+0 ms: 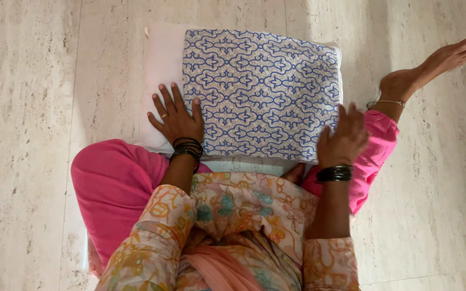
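1. Blue-patterned pillow cover (262, 91) on the white pillow (163, 70), long axis side to side.
2. Left hand (176, 116) flat, fingers spread, at the cover's left edge.
3. Right hand (343, 137) blurred, fingers loose, at the cover's lower right corner.

My blue-patterned cover (262, 91) lies flat over the white pillow (163, 70), leaving the pillow's left end bare.

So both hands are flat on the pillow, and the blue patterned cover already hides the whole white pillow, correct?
Not quite. The blue patterned cover hides only most of the white pillow: in the head view a bare white strip shows at its left end. The rest holds: the left hand lies flat at the cover's left edge and the right hand rests at its near right corner.
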